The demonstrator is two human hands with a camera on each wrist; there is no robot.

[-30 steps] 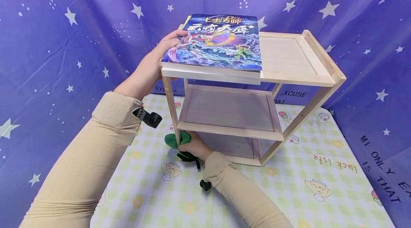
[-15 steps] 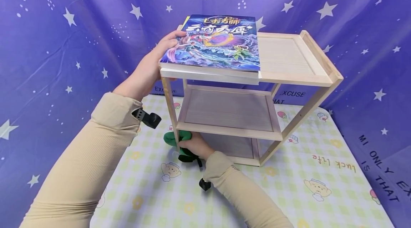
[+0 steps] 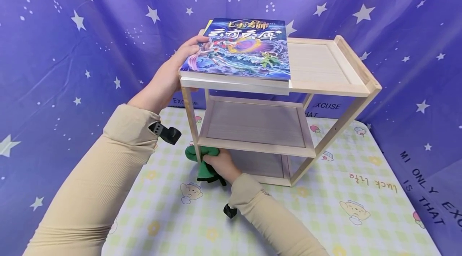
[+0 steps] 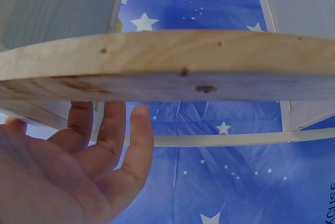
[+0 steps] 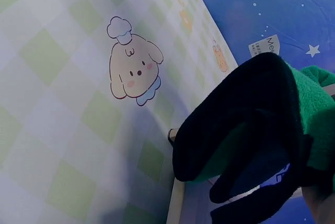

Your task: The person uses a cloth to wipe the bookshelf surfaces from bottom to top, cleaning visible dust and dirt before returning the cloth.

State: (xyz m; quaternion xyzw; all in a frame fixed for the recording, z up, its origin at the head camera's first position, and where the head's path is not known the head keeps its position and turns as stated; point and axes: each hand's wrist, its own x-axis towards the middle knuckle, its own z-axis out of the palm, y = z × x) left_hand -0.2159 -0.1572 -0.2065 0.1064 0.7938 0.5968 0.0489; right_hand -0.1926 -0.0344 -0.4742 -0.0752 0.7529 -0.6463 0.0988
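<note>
A light wooden three-tier shelf (image 3: 258,121) stands on the table. Two books lie on its top tier, the upper one a blue illustrated book (image 3: 242,53). At the top tier's left end my left hand (image 3: 167,73) grips the edge, with fingers on the book side and others under the board; the left wrist view shows several curled fingers below the edge board (image 4: 183,51). Low at the front left leg, my right hand (image 3: 221,163) grips a green cloth (image 3: 205,171) with black edging, bunched against the leg. The black-edged underside of the cloth (image 5: 241,124) fills much of the right wrist view.
A checked tablecloth (image 3: 281,224) with cartoon dogs covers the table. Purple curtains (image 3: 108,19) with white stars hang behind and on both sides. The shelf's raised right end (image 3: 357,63) is the highest edge. Black straps (image 3: 166,132) are on both wrists.
The right hand has shifted slightly at the leg, and the cloth has turned so more of its green lower part shows. The left hand holds its place; the view has drifted slightly.
</note>
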